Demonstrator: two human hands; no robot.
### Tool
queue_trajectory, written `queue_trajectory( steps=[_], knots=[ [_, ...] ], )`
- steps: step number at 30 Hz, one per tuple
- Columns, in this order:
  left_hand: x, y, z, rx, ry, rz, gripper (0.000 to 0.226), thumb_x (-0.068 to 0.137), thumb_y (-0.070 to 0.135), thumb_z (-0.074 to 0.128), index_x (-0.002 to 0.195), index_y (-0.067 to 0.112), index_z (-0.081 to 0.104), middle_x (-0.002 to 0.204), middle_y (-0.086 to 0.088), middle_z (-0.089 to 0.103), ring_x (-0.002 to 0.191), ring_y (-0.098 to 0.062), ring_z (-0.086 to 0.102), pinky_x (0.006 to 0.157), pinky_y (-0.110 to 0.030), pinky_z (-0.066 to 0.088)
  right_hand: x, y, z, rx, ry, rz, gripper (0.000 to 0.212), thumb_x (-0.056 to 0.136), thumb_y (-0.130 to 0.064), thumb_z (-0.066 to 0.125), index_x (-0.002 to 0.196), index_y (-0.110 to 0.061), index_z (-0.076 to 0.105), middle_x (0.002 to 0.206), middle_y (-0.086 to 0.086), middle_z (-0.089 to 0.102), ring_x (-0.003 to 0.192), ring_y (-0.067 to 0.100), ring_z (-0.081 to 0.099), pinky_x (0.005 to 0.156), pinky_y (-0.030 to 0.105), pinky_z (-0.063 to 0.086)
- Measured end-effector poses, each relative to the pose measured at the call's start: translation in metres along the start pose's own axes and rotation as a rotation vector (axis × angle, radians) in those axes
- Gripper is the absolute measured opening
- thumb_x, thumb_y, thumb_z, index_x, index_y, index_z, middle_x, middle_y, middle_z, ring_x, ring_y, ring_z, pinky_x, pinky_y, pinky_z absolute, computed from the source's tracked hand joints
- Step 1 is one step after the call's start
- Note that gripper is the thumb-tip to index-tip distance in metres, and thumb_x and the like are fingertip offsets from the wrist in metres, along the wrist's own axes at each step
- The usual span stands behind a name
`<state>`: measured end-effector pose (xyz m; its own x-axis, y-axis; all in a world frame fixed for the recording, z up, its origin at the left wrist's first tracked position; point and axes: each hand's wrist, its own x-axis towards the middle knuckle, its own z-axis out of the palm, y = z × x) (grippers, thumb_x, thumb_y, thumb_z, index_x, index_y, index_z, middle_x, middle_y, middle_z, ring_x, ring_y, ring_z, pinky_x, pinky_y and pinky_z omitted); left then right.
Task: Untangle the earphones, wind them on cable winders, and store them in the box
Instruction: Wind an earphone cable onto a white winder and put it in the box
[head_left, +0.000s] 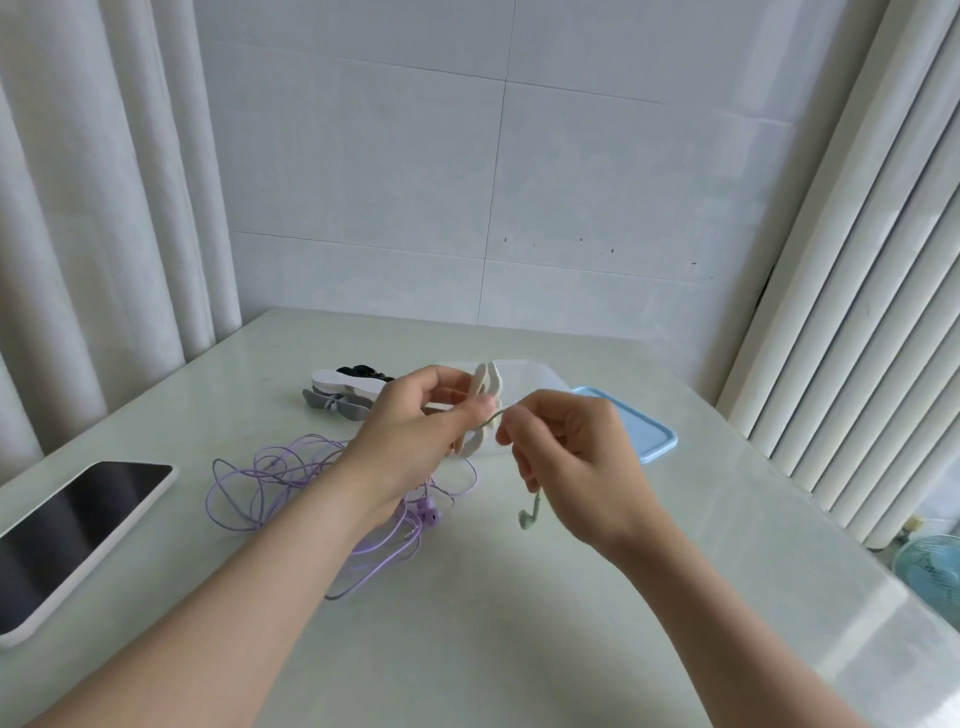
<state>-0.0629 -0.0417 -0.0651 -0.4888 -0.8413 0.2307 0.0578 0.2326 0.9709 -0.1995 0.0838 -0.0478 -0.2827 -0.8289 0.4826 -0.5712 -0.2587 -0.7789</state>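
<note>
**Green set mid-wind, purple not started**

Your left hand (410, 431) gripped the cream winder (488, 387), fingers curled round it, above the table (519, 623); your right hand (566, 457) pinched the thin green cable (496, 415) just beside the winder, one green earbud (529, 517) dangling below; winding looked nearly done, my read. Purple earphones (270, 483) lay in a loose tangle of glossy loops under your left wrist; untangling, winding, boxing all left. Spare winders (343, 387), flat lobed pieces in white, grey, black, sat stacked behind; clear box (535, 376) open, contents hard to tell; rounded blue lid (636, 431) beside it.
</note>
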Motion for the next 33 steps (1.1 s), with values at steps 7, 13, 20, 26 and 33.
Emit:
queue_trajectory(
  steps=[7,13,20,26,33],
  knots=[
    [-0.007,0.004,0.003,-0.087,-0.251,-0.001,0.039,0.088,0.047,0.075,0.117,0.021,0.079,0.111,-0.001,0.079,0.088,-0.013,0.057,0.079,-0.03,0.039,0.008,-0.001,-0.011,0.301,0.128,0.15,0.033,0.11,-0.029,0.051,0.089,-0.008,0.067,0.049,-0.005,0.047,0.049,0.02,0.05,0.067,0.044,0.046],
    [-0.009,0.005,0.009,-0.14,-0.254,-0.069,0.039,0.094,0.035,0.074,0.115,0.002,0.072,0.111,-0.019,0.077,0.1,-0.036,0.075,0.098,-0.045,0.059,0.008,0.002,-0.015,0.274,0.074,0.18,0.031,0.111,-0.03,0.05,0.099,-0.013,0.073,0.049,-0.008,0.04,0.048,0.022,0.049,0.065,0.038,0.042],
    [-0.018,0.016,0.013,-0.213,-0.352,-0.132,0.05,0.087,0.04,0.074,0.112,-0.002,0.063,0.097,-0.015,0.072,0.09,-0.038,0.077,0.081,-0.04,0.061,0.009,0.004,-0.011,0.211,0.088,0.152,0.031,0.112,-0.033,0.047,0.098,-0.014,0.067,0.053,-0.005,0.044,0.047,0.021,0.048,0.051,0.029,0.041],
    [-0.018,0.013,0.014,-0.071,-0.337,-0.054,0.028,0.094,0.025,0.077,0.111,0.003,0.072,0.11,-0.02,0.073,0.091,-0.035,0.078,0.091,-0.046,0.063,0.01,0.007,-0.014,0.219,0.142,0.221,0.035,0.11,-0.03,0.05,0.092,-0.002,0.063,0.058,0.006,0.04,0.049,0.021,0.041,0.047,0.029,0.035],
    [-0.019,0.016,0.015,-0.034,-0.393,0.026,0.022,0.098,0.016,0.072,0.12,0.014,0.077,0.112,-0.006,0.079,0.104,-0.028,0.075,0.101,-0.039,0.059,0.013,0.017,-0.018,0.158,0.228,0.279,0.039,0.105,-0.035,0.058,0.073,-0.014,0.064,0.06,0.004,0.041,0.057,0.021,0.039,0.057,0.032,0.034]
  ],
)
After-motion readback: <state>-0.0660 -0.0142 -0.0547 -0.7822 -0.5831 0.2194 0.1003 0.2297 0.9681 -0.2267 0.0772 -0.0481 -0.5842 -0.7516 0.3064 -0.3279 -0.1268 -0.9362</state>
